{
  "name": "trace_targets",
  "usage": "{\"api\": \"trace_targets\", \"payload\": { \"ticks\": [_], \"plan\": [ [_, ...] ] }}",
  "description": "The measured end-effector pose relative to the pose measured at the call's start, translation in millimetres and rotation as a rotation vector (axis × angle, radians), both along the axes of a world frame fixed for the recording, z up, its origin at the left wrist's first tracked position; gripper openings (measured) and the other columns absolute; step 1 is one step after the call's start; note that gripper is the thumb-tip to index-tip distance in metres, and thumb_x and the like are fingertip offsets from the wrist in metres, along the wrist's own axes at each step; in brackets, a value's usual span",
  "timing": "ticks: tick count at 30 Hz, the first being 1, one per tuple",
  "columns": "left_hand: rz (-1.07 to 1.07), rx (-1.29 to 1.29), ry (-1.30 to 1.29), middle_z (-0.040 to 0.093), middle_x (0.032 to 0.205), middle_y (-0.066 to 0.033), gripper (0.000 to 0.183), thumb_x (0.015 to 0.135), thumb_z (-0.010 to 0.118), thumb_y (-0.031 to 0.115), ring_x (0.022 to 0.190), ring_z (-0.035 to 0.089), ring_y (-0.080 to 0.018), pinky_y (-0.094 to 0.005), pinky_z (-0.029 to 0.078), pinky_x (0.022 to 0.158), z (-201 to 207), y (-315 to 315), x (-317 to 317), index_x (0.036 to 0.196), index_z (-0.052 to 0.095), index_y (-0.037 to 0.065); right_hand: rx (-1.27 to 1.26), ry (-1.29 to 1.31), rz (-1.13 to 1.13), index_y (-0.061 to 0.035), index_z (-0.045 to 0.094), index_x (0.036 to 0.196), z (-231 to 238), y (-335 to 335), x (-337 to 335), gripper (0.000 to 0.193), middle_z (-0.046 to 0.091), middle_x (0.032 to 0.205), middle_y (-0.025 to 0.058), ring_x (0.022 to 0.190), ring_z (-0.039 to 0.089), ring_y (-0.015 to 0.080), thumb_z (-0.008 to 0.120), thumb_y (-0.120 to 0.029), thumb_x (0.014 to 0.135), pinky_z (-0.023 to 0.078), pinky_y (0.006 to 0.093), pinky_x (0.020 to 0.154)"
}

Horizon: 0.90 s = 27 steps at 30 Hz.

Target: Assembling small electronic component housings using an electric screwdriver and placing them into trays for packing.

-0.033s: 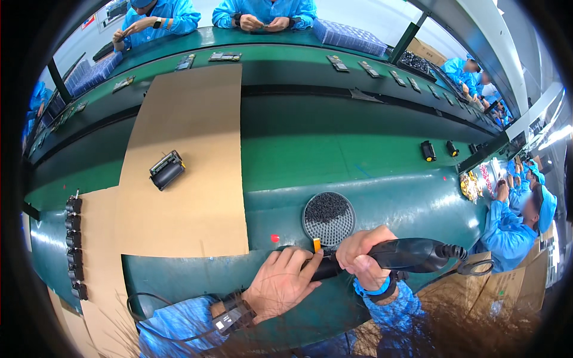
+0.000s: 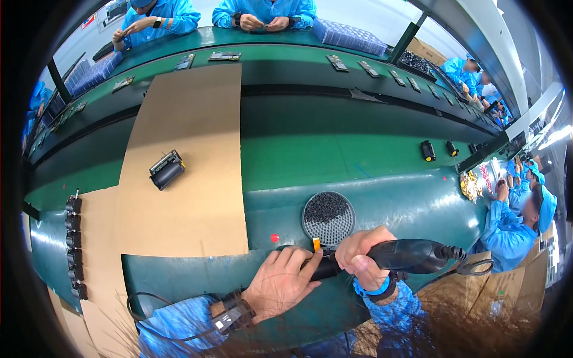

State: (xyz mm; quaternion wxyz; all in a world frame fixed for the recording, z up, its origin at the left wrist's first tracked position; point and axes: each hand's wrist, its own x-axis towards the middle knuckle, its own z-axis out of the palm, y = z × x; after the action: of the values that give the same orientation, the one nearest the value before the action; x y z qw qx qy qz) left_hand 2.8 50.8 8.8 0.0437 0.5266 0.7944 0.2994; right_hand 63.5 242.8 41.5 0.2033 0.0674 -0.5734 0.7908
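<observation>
A long green desk (image 2: 358, 161) runs across the view, curving with the lens, and a broad sheet of brown cardboard (image 2: 185, 179) lies over its left half. On that sheet sits a small black device (image 2: 166, 169) with a pale end, well apart from the hands. Along the desk's left edge a row of black parts (image 2: 74, 247) stands in line. Across the desk, people in blue smocks (image 2: 262, 11) work at their own places, and more sit at the right rim.

Near the front edge lies a round black dish (image 2: 328, 216) with a perforated rim, holding a heap of tiny dark screws. Just below it, the right hand (image 2: 364, 258) has its grip closed around a black electric screwdriver (image 2: 400, 255) — a thick, glossy barrel lying nearly level, its cable (image 2: 471, 267) trailing off to the right in a loop. The left hand (image 2: 282, 285) lies flat-fingered, its grip closed over the front of a dark small piece (image 2: 325, 268) beside the tool's tip, fingertips touching it. A small orange tab (image 2: 316, 243) stands up between the hands, just under the dish, and a red dot (image 2: 274, 237) marks the desk to the left of it.
</observation>
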Motion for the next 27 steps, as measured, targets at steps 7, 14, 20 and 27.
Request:
{"api": "trace_targets", "payload": {
  "ticks": [7, 14, 20, 27],
  "plan": [
    [0.014, -0.023, 0.01, 0.055, 0.118, -0.0099, 0.06, 0.083, 0.075, 0.033, 0.11, 0.055, -0.0275, -0.0393, 0.047, 0.088, 6, -1, -1, 0.133, 0.059, 0.003, 0.214, 0.024, 0.07, -0.006, 0.044, 0.09, -4, 4, -7, 0.018, 0.05, 0.065, 0.0062, 0.054, 0.046, 0.0135, 0.061, -0.002, 0.092, 0.043, 0.0326, 0.051],
    [0.01, -0.019, 0.008, 0.055, 0.119, -0.0084, 0.061, 0.081, 0.077, 0.033, 0.109, 0.055, -0.0261, -0.0387, 0.047, 0.087, 4, -1, -2, 0.133, 0.06, 0.006, 0.256, 0.044, 0.095, -0.0063, 0.043, 0.092, -8, 7, -10, 0.019, 0.049, 0.064, 0.0062, 0.05, 0.045, 0.0143, 0.061, -0.004, 0.093, 0.043, 0.0327, 0.049],
    [0.02, -0.023, 0.0, 0.055, 0.118, -0.0083, 0.059, 0.081, 0.078, 0.031, 0.107, 0.056, -0.0258, -0.0385, 0.048, 0.086, 4, -1, -1, 0.13, 0.061, 0.007, -0.1, 0.178, -0.171, -0.0083, 0.042, 0.094, 5, 25, -17, 0.023, 0.045, 0.063, 0.005, 0.051, 0.046, 0.015, 0.064, -0.013, 0.095, 0.046, 0.0323, 0.049],
    [0.021, -0.004, -0.017, 0.055, 0.118, -0.0086, 0.061, 0.078, 0.082, 0.031, 0.105, 0.057, -0.0262, -0.0393, 0.049, 0.085, -1, 0, -4, 0.129, 0.061, 0.006, -0.112, 0.069, -0.322, -0.009, 0.043, 0.096, -13, 53, -35, 0.015, 0.043, 0.065, 0.002, 0.052, 0.042, 0.0118, 0.058, -0.008, 0.096, 0.043, 0.0312, 0.052]
  ]
}}
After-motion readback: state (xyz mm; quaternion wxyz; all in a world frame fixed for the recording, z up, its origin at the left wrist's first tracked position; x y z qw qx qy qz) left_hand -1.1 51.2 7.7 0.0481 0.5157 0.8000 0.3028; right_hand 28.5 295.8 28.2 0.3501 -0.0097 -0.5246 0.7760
